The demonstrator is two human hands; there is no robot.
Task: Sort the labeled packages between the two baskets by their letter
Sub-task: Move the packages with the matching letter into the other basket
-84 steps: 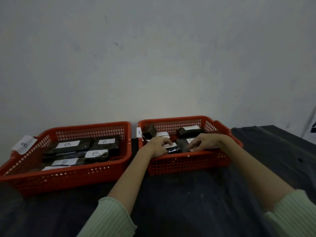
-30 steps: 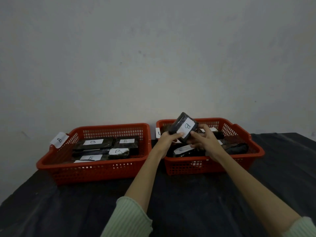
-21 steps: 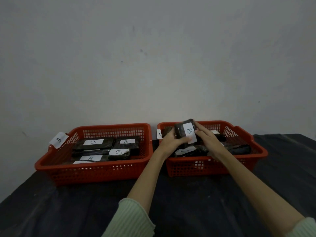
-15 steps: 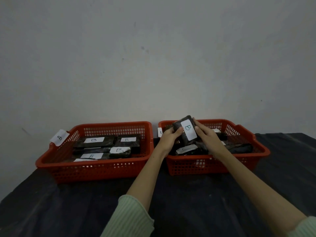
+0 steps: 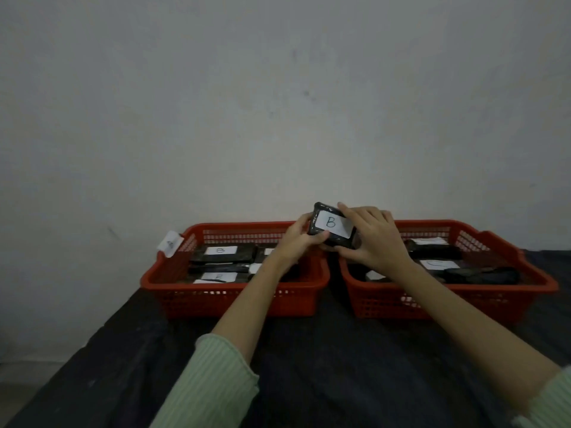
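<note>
A black wrapped package with a white label reading B (image 5: 332, 224) is held up in the air over the gap between two red baskets. My left hand (image 5: 301, 240) grips its left and lower edge, and my right hand (image 5: 375, 237) grips its right side. The left red basket (image 5: 234, 296) holds several black packages labeled B (image 5: 221, 253) and carries a paper tag (image 5: 170, 243) on its left rim. The right red basket (image 5: 448, 299) holds black packages, one with a label that looks like C (image 5: 438, 264).
Both baskets stand side by side on a table covered with black cloth (image 5: 324, 366), pushed against a plain grey wall (image 5: 278, 103). The table's left edge drops off at the lower left. Light green ribbed sleeves cover both forearms near the bottom.
Both hands lifted the B package out of the right basket, turned its label toward me and carried it left, so it now hangs over the gap between the baskets.
</note>
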